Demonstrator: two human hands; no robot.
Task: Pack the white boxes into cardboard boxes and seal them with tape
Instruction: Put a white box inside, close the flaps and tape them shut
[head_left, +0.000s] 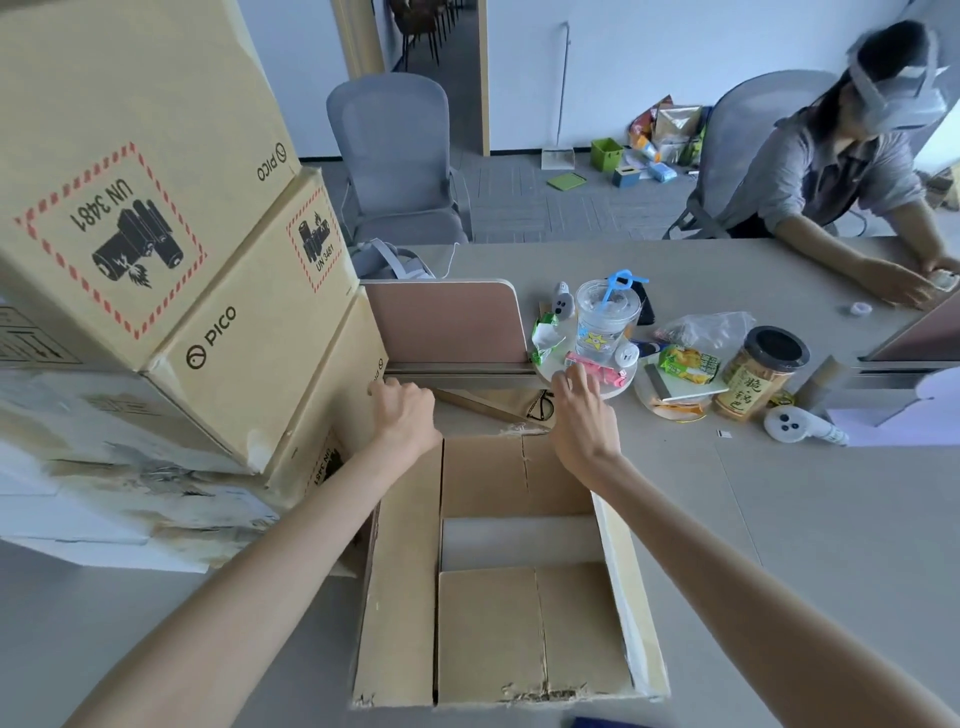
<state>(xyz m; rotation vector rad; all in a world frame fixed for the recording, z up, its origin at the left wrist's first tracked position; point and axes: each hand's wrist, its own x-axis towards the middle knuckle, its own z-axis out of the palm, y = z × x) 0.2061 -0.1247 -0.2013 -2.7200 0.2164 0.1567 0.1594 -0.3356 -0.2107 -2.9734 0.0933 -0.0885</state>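
Early on: the cardboard box (488, 634) is open and untaped; left hand (405, 410) and right hand (582, 415) reach its 12 o'clock flap, each grip's state unclear.

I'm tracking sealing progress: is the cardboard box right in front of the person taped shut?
No, the cardboard box stands open on top, its inner walls and floor in plain sight.

The top cardboard box (156, 130) says "PICO". It also has a red-striped sign that says "UN 3481". Both are upside down. The middle cardboard box (249, 322) says "PICO" too, with its own "UN 3481" sign. The bottom cardboard box (332, 405) shows part of "UN 3481". The jar (753, 379) has Chinese writing on its label.
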